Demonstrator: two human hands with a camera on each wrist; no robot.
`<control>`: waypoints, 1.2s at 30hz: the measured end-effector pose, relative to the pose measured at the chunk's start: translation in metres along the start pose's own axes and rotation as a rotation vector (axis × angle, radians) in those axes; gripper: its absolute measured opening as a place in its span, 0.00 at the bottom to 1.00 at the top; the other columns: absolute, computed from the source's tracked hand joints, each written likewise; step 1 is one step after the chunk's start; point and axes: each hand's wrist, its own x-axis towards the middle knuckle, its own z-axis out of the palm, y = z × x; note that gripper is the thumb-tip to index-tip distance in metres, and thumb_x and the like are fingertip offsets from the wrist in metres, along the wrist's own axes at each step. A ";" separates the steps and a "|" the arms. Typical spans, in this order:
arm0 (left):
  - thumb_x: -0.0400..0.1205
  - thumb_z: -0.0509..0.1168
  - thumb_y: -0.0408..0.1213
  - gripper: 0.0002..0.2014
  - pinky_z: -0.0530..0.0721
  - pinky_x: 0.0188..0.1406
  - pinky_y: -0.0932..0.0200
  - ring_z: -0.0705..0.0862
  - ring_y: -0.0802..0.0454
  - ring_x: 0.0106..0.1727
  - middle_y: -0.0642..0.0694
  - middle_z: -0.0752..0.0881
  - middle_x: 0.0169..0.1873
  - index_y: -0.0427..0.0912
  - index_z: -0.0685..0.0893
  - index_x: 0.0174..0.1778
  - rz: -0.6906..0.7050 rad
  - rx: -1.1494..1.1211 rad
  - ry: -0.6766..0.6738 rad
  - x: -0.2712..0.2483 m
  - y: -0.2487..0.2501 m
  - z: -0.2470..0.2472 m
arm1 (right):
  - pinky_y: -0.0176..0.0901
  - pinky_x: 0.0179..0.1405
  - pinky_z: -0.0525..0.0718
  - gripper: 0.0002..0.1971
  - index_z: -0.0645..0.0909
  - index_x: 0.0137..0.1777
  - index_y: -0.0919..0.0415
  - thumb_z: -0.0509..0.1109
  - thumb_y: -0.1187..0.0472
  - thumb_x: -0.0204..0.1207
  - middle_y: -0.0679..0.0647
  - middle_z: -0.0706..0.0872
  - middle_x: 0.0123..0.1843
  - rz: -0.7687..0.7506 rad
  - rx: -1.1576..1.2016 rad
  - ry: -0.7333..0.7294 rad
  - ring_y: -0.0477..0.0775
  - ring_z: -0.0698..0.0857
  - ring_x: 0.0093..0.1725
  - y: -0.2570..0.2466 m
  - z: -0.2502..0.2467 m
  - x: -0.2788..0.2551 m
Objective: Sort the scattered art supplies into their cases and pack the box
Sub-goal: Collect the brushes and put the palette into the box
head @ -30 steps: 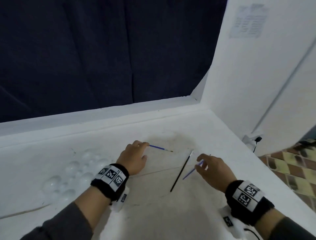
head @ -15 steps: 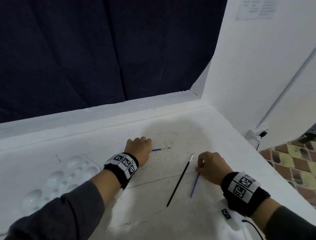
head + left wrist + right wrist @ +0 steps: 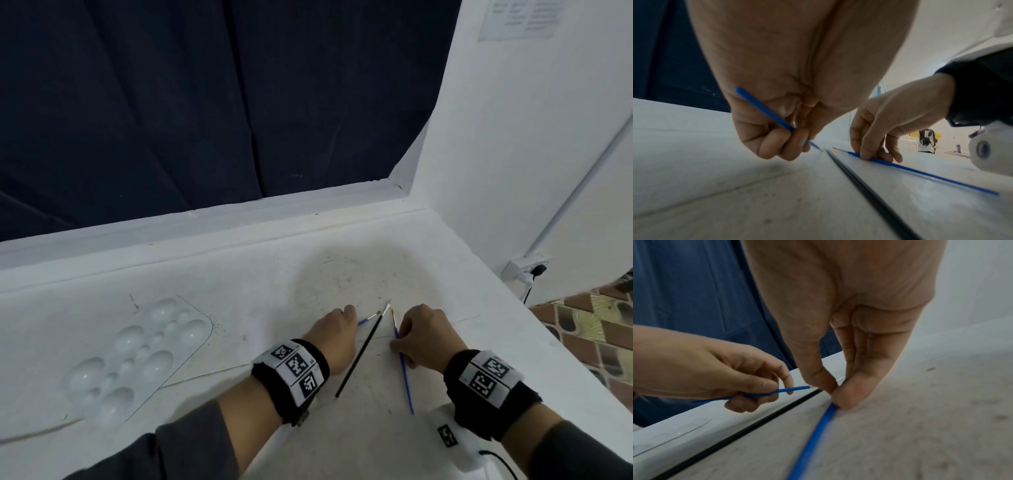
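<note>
Three thin paintbrushes meet tip to tip on the white table [image 3: 239,281]. My left hand [image 3: 334,337] pinches a short blue brush [image 3: 367,319] between thumb and curled fingers [image 3: 777,142]; its handle [image 3: 764,108] slants up across the palm. A long black brush [image 3: 359,354] lies flat between my hands, untouched. My right hand [image 3: 423,337] pinches a second blue brush [image 3: 404,373] against the table with thumb and fingertips [image 3: 846,395]; its handle [image 3: 813,439] trails back toward my wrist.
A clear plastic paint palette [image 3: 137,356] with round wells lies on the table at the left. A dark blue curtain hangs behind the table's raised back edge [image 3: 205,219]. A white wall [image 3: 513,137] closes the right side, with a plug socket [image 3: 524,270] low down.
Both hands have drawn closer to the black brush. The two blue brushes have swung so that all three tips point together at the far end.
</note>
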 end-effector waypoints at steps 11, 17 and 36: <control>0.90 0.58 0.42 0.15 0.79 0.54 0.49 0.83 0.35 0.60 0.33 0.80 0.62 0.33 0.77 0.63 -0.048 0.161 -0.028 -0.015 0.003 0.010 | 0.42 0.39 0.78 0.16 0.75 0.46 0.57 0.70 0.44 0.76 0.53 0.81 0.44 -0.015 -0.350 -0.038 0.56 0.82 0.43 -0.013 0.014 -0.030; 0.91 0.53 0.40 0.10 0.75 0.44 0.51 0.83 0.38 0.51 0.37 0.82 0.54 0.36 0.74 0.58 -0.090 0.056 -0.055 -0.044 -0.017 -0.003 | 0.42 0.36 0.75 0.17 0.76 0.45 0.58 0.67 0.43 0.77 0.52 0.78 0.40 -0.002 -0.338 -0.032 0.56 0.81 0.42 -0.017 0.021 -0.036; 0.93 0.47 0.38 0.13 0.65 0.23 0.62 0.66 0.53 0.24 0.56 0.68 0.19 0.38 0.71 0.47 -0.357 -1.046 0.287 -0.203 -0.077 0.019 | 0.48 0.35 0.91 0.08 0.81 0.55 0.73 0.67 0.78 0.78 0.68 0.85 0.35 -0.083 0.988 -0.333 0.66 0.92 0.38 -0.122 0.097 -0.098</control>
